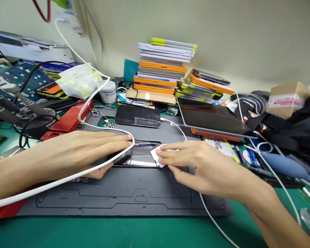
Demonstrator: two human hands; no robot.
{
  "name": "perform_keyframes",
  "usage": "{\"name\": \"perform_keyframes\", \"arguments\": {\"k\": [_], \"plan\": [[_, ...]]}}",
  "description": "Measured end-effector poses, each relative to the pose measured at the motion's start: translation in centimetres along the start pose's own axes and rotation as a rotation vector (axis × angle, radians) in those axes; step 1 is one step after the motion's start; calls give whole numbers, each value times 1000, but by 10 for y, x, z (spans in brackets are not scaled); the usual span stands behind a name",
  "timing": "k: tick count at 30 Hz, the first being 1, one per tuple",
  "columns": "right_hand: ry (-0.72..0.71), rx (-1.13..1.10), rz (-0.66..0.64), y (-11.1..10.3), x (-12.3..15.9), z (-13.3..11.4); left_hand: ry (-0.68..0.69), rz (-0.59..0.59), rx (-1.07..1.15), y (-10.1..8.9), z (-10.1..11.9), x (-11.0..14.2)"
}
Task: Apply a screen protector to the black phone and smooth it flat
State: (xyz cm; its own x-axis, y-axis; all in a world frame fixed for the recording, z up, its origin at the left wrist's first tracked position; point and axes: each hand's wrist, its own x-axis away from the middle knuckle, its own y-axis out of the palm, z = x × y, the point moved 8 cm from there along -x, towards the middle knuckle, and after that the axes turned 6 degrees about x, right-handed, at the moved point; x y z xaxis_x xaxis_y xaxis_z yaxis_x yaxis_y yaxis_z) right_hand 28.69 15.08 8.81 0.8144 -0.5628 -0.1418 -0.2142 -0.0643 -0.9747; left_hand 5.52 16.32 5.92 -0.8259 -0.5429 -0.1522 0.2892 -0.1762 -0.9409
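A smartphone (143,153) with a dark, glossy screen lies flat on the grey work mat (144,184). My left hand (82,151) holds its left end, the fingers over the far side and the thumb at the near edge. With bent fingers, my right hand (196,163) presses a small folded white wipe (157,156) against the right part of the screen. A white cable (105,160) loops across in front of my left hand and hides part of it. Behind, a second dark phone (138,116) lies on the mat with a white plug in its right end.
Stacked orange, white and yellow flat cases (160,74) stand at the back. A large dark tablet (214,117) leans on boxes to the right. Red tool (67,119), microscope-like stand (36,119) and white jar (108,93) are left. Pens and a blue-handled tool (286,165) lie right.
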Motion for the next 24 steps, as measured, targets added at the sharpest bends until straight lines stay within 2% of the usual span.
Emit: {"name": "perform_keyframes", "arguments": {"k": [3,6,10,12,15,18,20,24], "plan": [[46,30,12,9,-8,6,103,6,-75,-1,6,-2],[55,36,-6,14,-13,7,169,71,-122,-6,11,-2],[69,-25,-107,5,-9,-3,200,217,-180,-13,16,-4],[104,-37,-157,2,-8,-8,206,246,-181,-12,17,-5],[145,-1,-171,8,-14,-12,151,207,-120,-5,9,-6],[146,54,-145,15,-22,-13,13,125,-39,5,-8,-5],[131,42,-133,14,-23,-15,-56,104,-7,8,-17,-4],[154,-52,-158,7,-14,-16,-103,112,79,10,-24,-7]]}}
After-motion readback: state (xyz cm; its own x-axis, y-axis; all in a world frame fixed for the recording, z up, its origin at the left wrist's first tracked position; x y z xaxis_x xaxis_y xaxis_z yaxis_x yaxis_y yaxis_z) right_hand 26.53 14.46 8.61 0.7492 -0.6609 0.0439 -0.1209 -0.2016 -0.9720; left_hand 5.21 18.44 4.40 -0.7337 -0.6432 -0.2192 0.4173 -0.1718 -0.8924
